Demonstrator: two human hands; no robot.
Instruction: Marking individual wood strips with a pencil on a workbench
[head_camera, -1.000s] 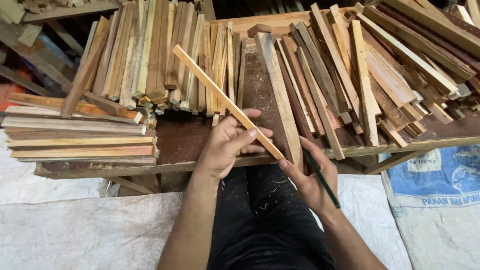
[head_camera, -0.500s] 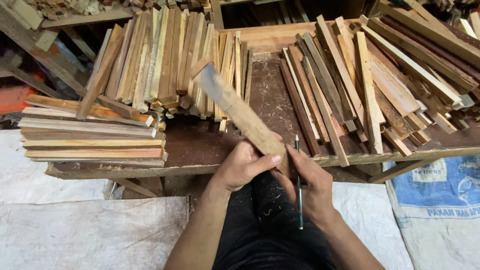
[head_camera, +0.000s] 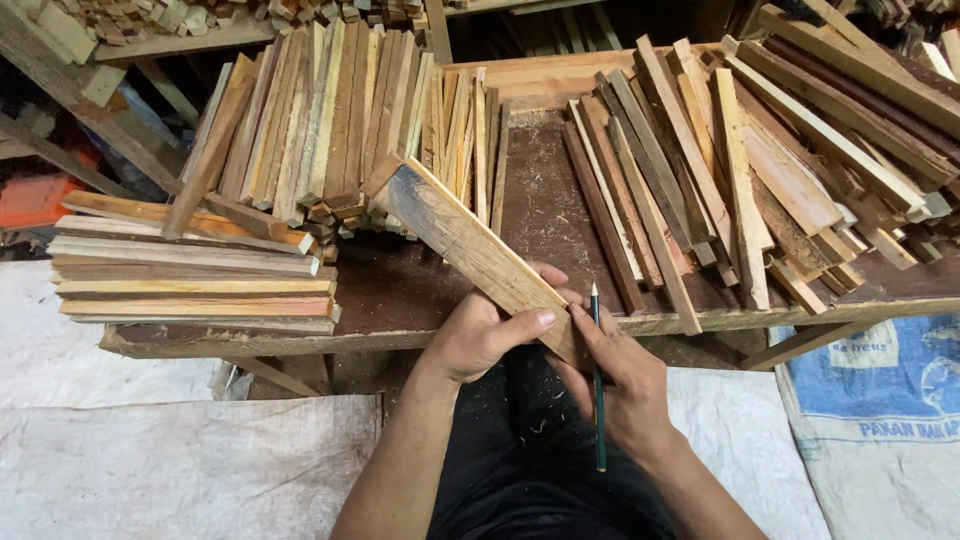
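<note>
Gripping the near end of a flat wooden slat (head_camera: 470, 245), the 2 hands met just over the front edge of the counter (head_camera: 420, 335), above the dark-trousered lap. The left hand (head_camera: 480, 335) was wrapped around the slat from the left, thumb laid across its face; the right hand (head_camera: 620, 380) braced the same end from the right while pinching a green pencil (head_camera: 597, 390) upright between its fingers, tip pointing away from the body. The slat slanted up and to the left, its far end raised over the stacks. No pencil line showed on its visible face, so the marking looked not yet done, with the tip beside the wood rather than on it. Farther off, on the counter's left, 1 pile of slats (head_camera: 190, 275) lay crosswise, another pile (head_camera: 340, 130) ran lengthwise behind it, and a looser heap of darker strips (head_camera: 740, 160) spread on the right, suggesting many pieces remained to handle.
</note>
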